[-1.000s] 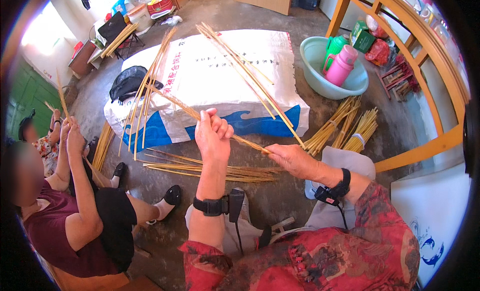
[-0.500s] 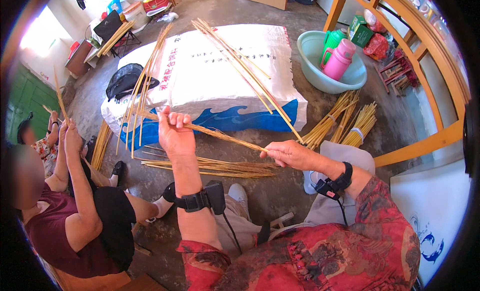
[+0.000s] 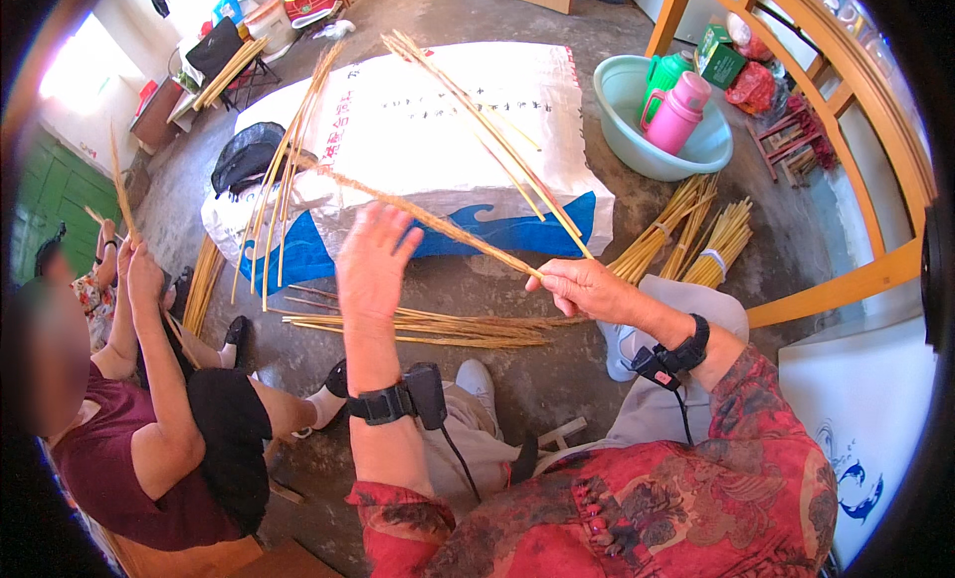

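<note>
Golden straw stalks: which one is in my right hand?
The long, thin golden-brown straw stalk slanting up-left from your right hand, which grips its lower end; nearby loose stalks lie on the white sack or grey floor.

From here I see rough, matt straw (image 3: 438,223) at centre; at twelve o'clock, a creased sack (image 3: 408,130) of woven-looking plastic; at two, a smooth plastic basin (image 3: 619,130) and glossy pink flask (image 3: 676,118); at three, a varnished wood frame (image 3: 836,290).

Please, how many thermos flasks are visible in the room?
2: a green flask and, partly in front of it, a pink flask, both in the pale basin. More may be hidden.
</note>
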Action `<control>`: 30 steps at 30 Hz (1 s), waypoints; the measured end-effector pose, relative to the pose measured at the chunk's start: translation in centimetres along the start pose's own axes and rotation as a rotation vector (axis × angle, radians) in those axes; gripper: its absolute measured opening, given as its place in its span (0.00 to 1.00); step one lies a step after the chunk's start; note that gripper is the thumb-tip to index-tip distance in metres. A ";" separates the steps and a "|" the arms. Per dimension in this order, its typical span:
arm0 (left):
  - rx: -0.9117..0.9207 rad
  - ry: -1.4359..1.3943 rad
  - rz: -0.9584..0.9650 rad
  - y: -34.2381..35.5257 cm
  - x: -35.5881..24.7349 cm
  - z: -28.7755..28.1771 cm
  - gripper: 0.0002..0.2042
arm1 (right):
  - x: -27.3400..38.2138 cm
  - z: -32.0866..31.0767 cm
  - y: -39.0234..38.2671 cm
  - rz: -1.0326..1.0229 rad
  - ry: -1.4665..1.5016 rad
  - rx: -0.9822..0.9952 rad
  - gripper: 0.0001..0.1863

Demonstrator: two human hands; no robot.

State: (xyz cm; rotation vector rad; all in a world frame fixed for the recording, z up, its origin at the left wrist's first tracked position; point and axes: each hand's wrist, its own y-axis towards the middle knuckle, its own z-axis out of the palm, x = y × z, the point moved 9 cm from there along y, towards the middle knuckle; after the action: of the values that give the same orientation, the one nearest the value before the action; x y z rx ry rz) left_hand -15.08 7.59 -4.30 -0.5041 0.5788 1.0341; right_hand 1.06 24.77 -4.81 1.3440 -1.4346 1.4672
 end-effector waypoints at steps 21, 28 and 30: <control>0.166 0.223 -0.146 -1.5 6.8 5.6 0.07 | 0.0 0.0 0.0 0.042 0.075 0.058 0.16; 0.177 0.242 -0.121 -1.2 6.4 5.4 0.05 | 1.2 -1.2 -0.2 -0.135 -0.267 -0.211 0.13; 0.119 0.246 -0.092 -1.1 5.8 4.9 0.05 | 1.6 -1.1 -0.2 -0.108 -0.322 -0.197 0.13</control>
State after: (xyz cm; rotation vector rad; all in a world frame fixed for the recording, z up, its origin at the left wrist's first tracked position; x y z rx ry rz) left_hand -10.78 13.98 -4.31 -0.5512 0.8229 0.8500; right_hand 0.61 25.56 -3.12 1.5539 -1.6302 1.0432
